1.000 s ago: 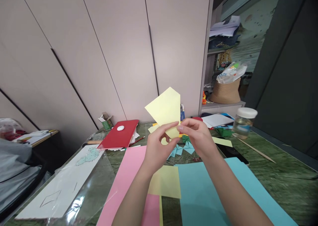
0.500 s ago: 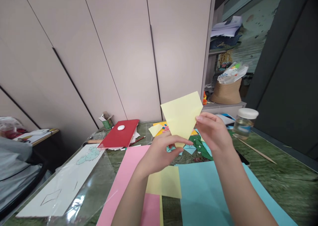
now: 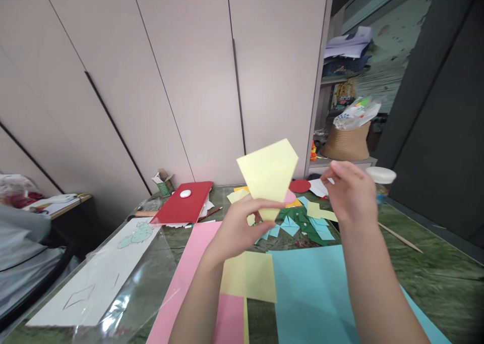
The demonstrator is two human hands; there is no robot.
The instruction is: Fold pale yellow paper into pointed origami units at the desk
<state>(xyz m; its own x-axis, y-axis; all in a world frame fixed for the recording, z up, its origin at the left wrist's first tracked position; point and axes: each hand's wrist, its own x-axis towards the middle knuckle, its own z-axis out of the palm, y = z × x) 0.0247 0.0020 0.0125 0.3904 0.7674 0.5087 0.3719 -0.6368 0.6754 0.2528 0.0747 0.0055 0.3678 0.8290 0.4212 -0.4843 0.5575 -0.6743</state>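
Note:
My left hand [image 3: 242, 225] pinches the lower end of a pale yellow folded paper [image 3: 268, 175], which stands upright, wide at the top and narrow below. To the right, apart from that paper, is my right hand [image 3: 351, 192], its fingers curled together with nothing showing between them. Below the left hand lies a creased yellow sheet [image 3: 259, 278] over pink paper [image 3: 230, 319]. A large blue sheet [image 3: 310, 288] spreads under my right forearm. Behind it are small folded light-blue paper pieces [image 3: 290, 226] and green folded paper [image 3: 300, 218].
At the left are a red folder [image 3: 183, 203] with a round white object [image 3: 185, 193], and a white drawing sheet [image 3: 94, 278] under clear plastic. A lidded jar [image 3: 381, 177] and a thin wooden stick [image 3: 401, 237] lie to the right. Wardrobe doors [image 3: 189, 81] stand behind the table.
My right hand has let go of the yellow paper's right edge and moved right. The paper, in my left hand alone, has shifted slightly left, uncovering a red round piece behind.

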